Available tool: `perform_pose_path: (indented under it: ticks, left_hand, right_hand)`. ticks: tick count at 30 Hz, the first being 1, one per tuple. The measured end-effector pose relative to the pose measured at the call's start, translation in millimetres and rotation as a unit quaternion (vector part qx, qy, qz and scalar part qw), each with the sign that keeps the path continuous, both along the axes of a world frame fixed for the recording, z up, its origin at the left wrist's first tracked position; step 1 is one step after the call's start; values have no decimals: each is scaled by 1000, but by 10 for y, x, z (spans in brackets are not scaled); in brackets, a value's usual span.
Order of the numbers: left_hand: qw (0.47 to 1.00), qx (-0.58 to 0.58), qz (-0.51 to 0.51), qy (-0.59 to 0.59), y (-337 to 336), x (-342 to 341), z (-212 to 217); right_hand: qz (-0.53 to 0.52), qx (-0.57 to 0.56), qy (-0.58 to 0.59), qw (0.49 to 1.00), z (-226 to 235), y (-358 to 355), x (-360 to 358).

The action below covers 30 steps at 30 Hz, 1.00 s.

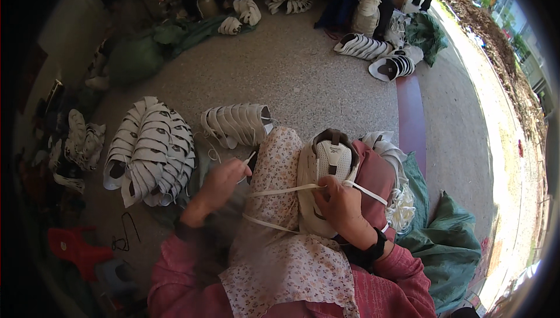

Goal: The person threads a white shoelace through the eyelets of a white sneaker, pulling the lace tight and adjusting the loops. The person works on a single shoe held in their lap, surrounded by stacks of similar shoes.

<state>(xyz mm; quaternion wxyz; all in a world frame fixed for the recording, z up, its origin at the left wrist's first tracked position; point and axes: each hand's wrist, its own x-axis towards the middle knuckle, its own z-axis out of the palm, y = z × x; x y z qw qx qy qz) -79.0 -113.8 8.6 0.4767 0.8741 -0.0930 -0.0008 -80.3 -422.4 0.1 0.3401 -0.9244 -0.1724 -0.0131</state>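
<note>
The white shoe upper point(325, 172) lay on the person's lap, pinned under the right hand point(338, 201), which pinched the white lace point(280, 190) at the eyelets. The left hand point(220, 182) – blurred – was clenched on the lace's free end, drawn taut. Risk: uneven pull could slip the lace or skew the upper. Beyond, stacked uppers point(150, 151) lay on the floor.

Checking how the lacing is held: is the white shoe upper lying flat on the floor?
No. The white shoe upper rests on the person's lap, steadied by the right hand, while the left hand pulls the white lace.
</note>
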Motion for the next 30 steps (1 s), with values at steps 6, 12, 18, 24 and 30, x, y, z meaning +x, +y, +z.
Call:
perform_pose_path:
  ticks: [6,12,18,24,30]
  left_hand:
    - [988,-12,-133,82,-729,132,82]
    - [987,10,-157,-27,-819,142,25]
    - [974,65,-190,-108,-904,164,-169]
    - [969,137,-172,-113,-1014,186,-99]
    - [949,161,-164,-217,-968,287,53]
  right_hand:
    - [120,-65,-120,983,-75,-43,48]
    - [143,-95,-67,983,18,-30,132]
    - [95,-8,-81,992,-100,-42,79]
    - [93,-12,-75,993,-98,-52,59]
    - [115,-22,-114,987,-125,-46,78]
